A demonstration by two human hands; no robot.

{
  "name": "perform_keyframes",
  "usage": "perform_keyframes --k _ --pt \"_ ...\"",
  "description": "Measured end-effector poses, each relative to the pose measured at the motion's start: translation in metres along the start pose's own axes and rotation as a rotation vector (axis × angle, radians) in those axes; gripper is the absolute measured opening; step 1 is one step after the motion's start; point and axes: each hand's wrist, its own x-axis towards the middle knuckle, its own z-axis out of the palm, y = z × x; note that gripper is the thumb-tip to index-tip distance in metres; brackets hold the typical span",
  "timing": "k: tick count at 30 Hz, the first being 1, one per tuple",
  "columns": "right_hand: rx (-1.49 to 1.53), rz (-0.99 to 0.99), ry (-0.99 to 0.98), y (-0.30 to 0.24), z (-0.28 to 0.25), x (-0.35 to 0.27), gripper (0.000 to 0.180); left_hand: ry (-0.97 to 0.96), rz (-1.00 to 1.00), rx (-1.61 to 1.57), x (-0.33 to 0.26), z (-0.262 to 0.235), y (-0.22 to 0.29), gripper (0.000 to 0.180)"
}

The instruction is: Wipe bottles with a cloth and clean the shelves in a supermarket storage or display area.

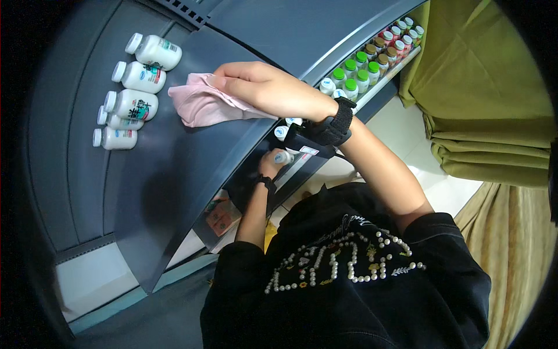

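Note:
My right hand is closed on a crumpled pink cloth, which rests on the dark grey panel. Lower down, beside the shelf under the panel's edge, my left hand grips a small white-capped bottle; its fingers are partly hidden. Just above that bottle, other white-capped bottles stand on the shelf, partly covered by my right wrist. To the left of the cloth, several white bottles with white caps show side-on in a row, caps pointing left.
Rows of small bottles with green caps, brown caps and white caps fill the shelf at upper right. An olive curtain hangs at right, above pale floor tiles. An orange-red package lies under the panel at lower left.

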Motion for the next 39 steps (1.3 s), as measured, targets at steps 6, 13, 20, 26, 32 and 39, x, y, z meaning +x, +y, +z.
perform_keyframes --k 6,13,20,26,32,39 --pt "0.037 -0.064 0.041 0.015 0.008 0.003 0.03 -0.054 -0.121 -0.035 -0.005 -0.007 0.012 0.037" --pt "0.031 -0.053 0.011 0.012 0.017 0.003 0.028 -0.02 -0.139 0.05 -0.016 -0.004 0.004 0.039" --pt "0.037 0.021 -0.026 0.007 0.016 -0.001 0.031 -0.066 -0.1 0.034 -0.012 -0.004 0.0 0.038" --pt "0.058 -0.019 0.014 0.006 0.022 0.002 0.031 -0.073 -0.039 -0.043 -0.01 -0.003 -0.013 0.034" --pt "0.042 -0.039 0.027 0.01 0.017 0.001 0.032 -0.049 -0.022 -0.056 -0.008 0.003 -0.01 0.032" --pt "0.001 -0.015 0.015 0.007 0.014 0.001 0.033 -0.03 -0.009 -0.057 -0.014 -0.014 0.007 0.043"
